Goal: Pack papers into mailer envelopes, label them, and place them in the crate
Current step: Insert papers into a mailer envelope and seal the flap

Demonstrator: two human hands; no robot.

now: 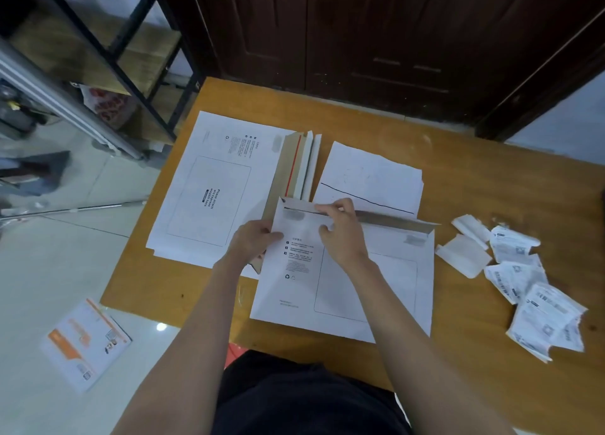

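The mailer envelope [343, 280] lay near the table's [491, 179] front edge, the left hand [253, 239] gripping its left edge while the right hand [340, 228] pinched the far flap. Folding it well probably meant holding the edges square and pressing along the crease. The stacked mailers [209, 192] to the left read "Please attach … waybill here".

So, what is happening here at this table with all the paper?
A person is packing a white cardboard mailer envelope that lies on the orange-brown wooden table. The left hand grips its left edge, and the right hand pinches the open flap at the top. A stack of more white mailers lies to the left, white paper sheets behind, and crumpled shipping labels to the right.
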